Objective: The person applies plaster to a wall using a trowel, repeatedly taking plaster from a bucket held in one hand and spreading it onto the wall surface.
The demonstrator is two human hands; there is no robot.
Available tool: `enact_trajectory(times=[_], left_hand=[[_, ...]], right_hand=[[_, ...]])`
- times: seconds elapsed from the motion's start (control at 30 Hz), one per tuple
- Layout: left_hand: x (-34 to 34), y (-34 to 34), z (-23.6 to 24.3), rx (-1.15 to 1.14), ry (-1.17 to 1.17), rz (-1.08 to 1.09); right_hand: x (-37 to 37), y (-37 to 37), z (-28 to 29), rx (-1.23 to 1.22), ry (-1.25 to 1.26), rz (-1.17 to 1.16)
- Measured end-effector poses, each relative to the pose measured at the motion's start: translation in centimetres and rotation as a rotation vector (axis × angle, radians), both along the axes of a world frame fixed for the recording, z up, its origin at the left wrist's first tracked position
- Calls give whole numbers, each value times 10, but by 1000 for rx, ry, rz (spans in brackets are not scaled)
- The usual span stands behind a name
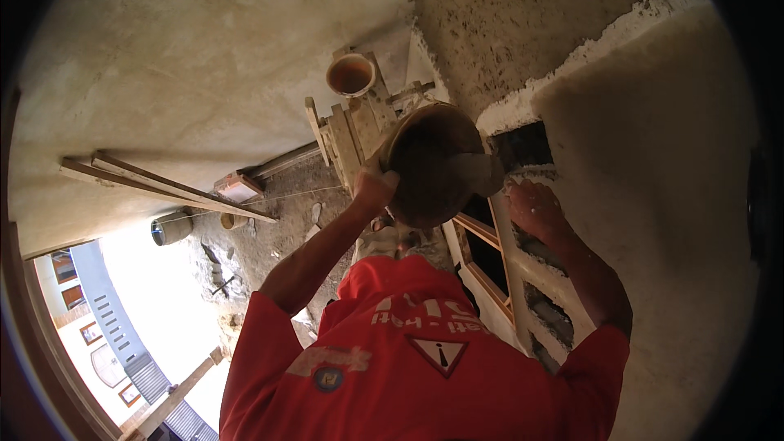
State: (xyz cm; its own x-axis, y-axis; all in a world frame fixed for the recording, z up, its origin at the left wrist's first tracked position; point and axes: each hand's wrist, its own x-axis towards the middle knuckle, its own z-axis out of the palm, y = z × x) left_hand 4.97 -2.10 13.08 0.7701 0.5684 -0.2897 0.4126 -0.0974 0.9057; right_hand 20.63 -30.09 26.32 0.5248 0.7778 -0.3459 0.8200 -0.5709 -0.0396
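Note:
My left hand (373, 189) grips the rim of a round brown pan (425, 167), dark with wet mortar, and holds it up by the wall. My right hand (535, 208), caked in mortar, is just right of the pan and closed on what looks like a grey trowel (479, 173) whose blade lies over the pan's edge. Both hands are close to a dark gap (523, 145) in the wall, under a rough patch of fresh plaster (506, 24). My red shirt (425, 367) fills the lower middle.
A wooden scaffold frame (351, 135) with a mortar bucket (351, 75) on top stands behind the pan. A wooden window frame (494, 278) runs below my right arm. Long planks (163, 184), a drum (171, 229) and rubble lie on the ground far below at left.

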Motion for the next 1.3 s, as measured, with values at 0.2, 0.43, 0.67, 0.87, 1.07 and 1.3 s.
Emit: enact_trajectory(times=[0.2,0.43,0.67,0.87,1.07,1.3], left_hand=[[8,-18,34,71,123,-73],[10,-31,56,19,124,4],[0,-15,47,-88,-166,-36],[-5,3,20,73,-106,-45],[-19,23,21,-452,-103,307],[-60,59,25,-366,-155,471]], right_hand=[[-14,8,-56,141,262,-71],[-31,29,-67,407,430,-260],[-19,23,-45,378,263,-210],[-13,40,-38,268,251,-199],[-4,77,8,271,312,-231],[17,164,111,515,430,-45]])
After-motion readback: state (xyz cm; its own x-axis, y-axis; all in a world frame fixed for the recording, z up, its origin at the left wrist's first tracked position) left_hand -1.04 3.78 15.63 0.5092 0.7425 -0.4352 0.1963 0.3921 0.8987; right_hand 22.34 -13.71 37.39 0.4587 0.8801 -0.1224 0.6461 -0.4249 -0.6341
